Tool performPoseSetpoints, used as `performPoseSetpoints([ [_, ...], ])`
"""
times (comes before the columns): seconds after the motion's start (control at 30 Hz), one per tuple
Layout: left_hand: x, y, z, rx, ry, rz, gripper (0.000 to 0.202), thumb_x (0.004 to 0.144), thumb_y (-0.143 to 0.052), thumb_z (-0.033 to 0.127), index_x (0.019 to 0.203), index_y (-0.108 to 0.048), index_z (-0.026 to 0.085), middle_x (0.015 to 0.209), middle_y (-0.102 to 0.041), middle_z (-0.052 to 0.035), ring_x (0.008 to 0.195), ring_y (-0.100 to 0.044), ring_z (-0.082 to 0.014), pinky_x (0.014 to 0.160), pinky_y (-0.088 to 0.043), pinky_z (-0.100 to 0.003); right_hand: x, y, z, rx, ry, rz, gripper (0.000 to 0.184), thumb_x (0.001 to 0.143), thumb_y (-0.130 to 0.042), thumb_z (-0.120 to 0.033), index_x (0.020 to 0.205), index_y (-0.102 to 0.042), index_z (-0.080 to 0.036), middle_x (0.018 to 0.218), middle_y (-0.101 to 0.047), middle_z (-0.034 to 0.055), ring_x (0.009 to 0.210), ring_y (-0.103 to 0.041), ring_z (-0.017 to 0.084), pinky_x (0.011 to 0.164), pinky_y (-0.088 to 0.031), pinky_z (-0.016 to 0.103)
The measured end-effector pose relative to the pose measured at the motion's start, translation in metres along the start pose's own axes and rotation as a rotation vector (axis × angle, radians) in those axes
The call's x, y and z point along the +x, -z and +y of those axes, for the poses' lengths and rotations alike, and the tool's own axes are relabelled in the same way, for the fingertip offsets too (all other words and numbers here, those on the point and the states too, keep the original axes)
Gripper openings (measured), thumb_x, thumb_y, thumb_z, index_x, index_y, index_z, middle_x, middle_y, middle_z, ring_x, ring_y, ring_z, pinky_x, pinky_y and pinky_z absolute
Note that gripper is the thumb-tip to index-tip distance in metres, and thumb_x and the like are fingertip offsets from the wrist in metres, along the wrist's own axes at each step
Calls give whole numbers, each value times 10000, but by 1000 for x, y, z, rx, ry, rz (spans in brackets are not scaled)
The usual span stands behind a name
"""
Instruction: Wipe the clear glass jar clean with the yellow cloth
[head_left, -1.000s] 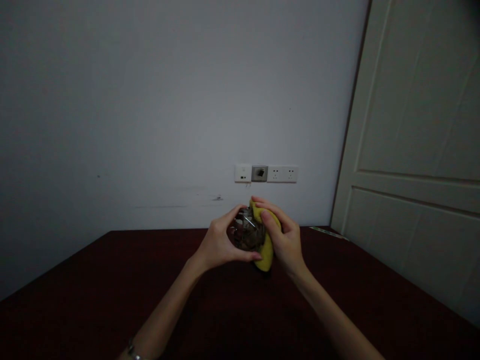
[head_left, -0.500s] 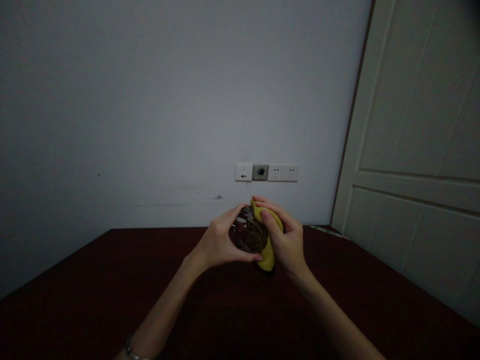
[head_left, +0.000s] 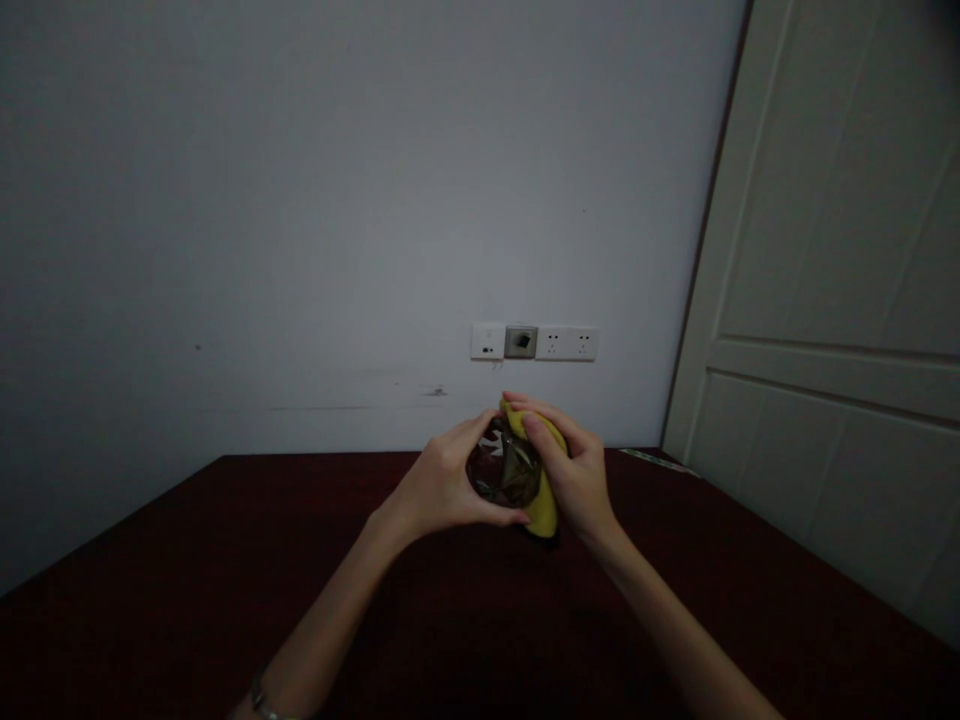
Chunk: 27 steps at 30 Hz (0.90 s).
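Above the dark red table, my left hand curls its thumb and fingers around a clear, faceted glass object, round in outline; it looks like a glass bowl or cup, but the dim light hides its exact kind. My right hand is closed on a yellow cloth, pressing it against the right side of the glass. Part of the cloth hangs below the right fingers and shows a dark edge. The right thumb lies on the near face of the cloth.
The dark red tabletop reaches back to a pale wall. On the wall is a row of sockets and switches. A white panelled door stands at the right. A thin printed strip lies at the table's back right.
Both hands stay together at nearly the same place. The glass has shifted slightly to the right and turned a little, and the cloth's lower end has swung slightly right.
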<state>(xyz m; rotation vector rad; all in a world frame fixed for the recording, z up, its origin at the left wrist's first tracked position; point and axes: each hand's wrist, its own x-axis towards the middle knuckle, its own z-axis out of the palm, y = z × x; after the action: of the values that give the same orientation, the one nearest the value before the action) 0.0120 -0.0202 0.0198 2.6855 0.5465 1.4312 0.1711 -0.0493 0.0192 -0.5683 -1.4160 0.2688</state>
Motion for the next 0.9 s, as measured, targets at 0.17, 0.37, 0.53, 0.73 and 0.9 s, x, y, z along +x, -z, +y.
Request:
performPoseSetpoints([
  [0.17, 2, 1, 7, -26, 90, -46, 915, 526, -833, 429, 1302, -458, 124, 1279, -575, -173, 1146, -572, -306, 979, -466, -451, 0, 4, -4, -119, 165, -73, 189, 851, -583, -188, 982, -711, -234, 1135, -691, 63, 1069, -639, 188, 967, -495, 370],
  [0.37, 3, 2, 13, -139, 297, -70, 660, 585, -792, 293, 1184, -546, 166, 962, -687, -21, 809, -636, -177, 706, -513, -274, -3, 6, -7, -196, 474, -231, 278, 782, -634, -100, 1025, -713, -208, 1163, -678, 97, 1145, -600, 231, 1034, -446, 437],
  [0.53, 4, 0, 15, -238, 382, -115, 778, 537, -827, 422, 1212, -544, 160, 979, -682, -43, 811, -626, -186, 712, -506, -286, 2, 3, -2, -58, 47, -28, 155, 835, -604, -221, 901, -744, -239, 1071, -721, 60, 1014, -669, 204, 929, -524, 387],
  [0.73, 5, -1, 16, -278, 400, -113, 647, 576, -808, 393, 1135, -594, 147, 898, -680, -37, 770, -612, -176, 683, -496, -283, 0, 5, -8, -101, 138, -95, 164, 822, -615, -215, 915, -743, -256, 1080, -716, 55, 1027, -659, 219, 946, -507, 439],
  [0.9, 5, 1, 16, -329, 406, -92, 571, 610, -783, 299, 1128, -589, 154, 839, -671, -14, 701, -602, -146, 595, -477, -239, -4, 6, -13, -126, 332, -207, 206, 799, -625, -170, 938, -741, -269, 1079, -713, 52, 1054, -643, 230, 994, -470, 480],
])
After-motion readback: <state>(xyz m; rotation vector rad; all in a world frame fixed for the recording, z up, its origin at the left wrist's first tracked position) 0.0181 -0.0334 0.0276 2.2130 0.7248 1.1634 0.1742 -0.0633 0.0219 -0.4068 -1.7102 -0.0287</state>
